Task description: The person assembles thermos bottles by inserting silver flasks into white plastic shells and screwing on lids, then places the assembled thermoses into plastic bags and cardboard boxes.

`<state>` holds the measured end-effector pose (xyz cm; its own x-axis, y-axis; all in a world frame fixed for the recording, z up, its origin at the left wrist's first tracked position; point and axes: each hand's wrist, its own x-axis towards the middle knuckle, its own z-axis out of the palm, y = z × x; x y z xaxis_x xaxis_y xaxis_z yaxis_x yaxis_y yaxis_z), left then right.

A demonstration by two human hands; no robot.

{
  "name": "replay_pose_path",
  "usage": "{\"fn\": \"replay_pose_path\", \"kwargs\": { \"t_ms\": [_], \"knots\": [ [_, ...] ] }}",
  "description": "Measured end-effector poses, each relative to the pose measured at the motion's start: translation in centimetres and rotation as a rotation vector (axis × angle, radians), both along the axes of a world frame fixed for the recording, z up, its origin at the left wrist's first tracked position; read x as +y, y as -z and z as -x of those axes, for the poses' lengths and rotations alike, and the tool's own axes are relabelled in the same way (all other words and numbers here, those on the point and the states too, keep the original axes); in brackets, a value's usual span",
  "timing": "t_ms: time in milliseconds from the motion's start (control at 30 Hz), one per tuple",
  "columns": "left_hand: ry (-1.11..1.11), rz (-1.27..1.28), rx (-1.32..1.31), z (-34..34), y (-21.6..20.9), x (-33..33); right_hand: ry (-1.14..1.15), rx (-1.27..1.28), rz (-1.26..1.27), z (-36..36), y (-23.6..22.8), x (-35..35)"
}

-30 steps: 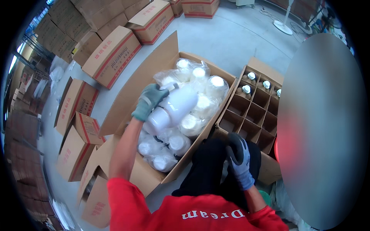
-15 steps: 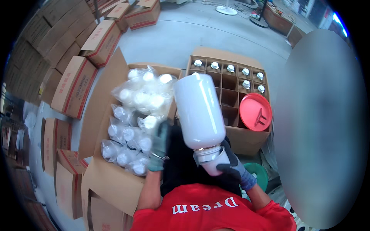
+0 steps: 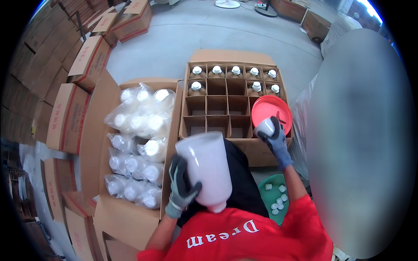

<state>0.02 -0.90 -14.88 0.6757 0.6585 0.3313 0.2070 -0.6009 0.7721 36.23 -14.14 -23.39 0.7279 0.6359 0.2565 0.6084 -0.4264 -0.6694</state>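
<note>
Cradling a white bottle [image 3: 207, 167] in a loosely curled left hand [image 3: 180, 185]; clasping a white cap [image 3: 264, 127] in the right hand [image 3: 275, 138]; risking, perhaps, slippage from so slack a hold.

Showing, along the left, red-banded cartons [image 3: 65, 115], running in a curved row over the pale grey floor [image 3: 170, 39]. Displaying, beyond this row, brown cartons [image 3: 43, 74], rising in a stack toward the upper left edge. Presenting, at the top, a white disc-shaped base [image 3: 227, 4] and a dark round base [image 3: 266, 12]. Including, at upper right, a brown box [image 3: 317, 27].
</note>
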Motion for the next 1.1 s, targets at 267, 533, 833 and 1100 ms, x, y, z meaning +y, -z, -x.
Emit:
{"fn": "replay_pose_path", "kwargs": {
  "t_ms": [267, 533, 833, 1100],
  "knots": [
    [0.074, 0.354, -0.168, -3.0, -0.7, 3.4, 0.097, -0.275, 0.516, -10.2, 5.5, 7.8],
    [-0.052, 0.373, -0.207, -4.8, -4.1, 3.4, -0.178, -0.345, 0.496, -24.1, 13.3, 19.4],
    [-0.153, 0.693, -0.295, -5.7, -3.9, 5.1, -0.069, -0.170, 0.616, -28.1, 19.5, 21.2],
    [-0.095, 0.371, -0.172, -6.6, 4.5, 9.6, -0.278, -0.421, 0.398, -19.7, -3.4, 20.6]
  ]
}}
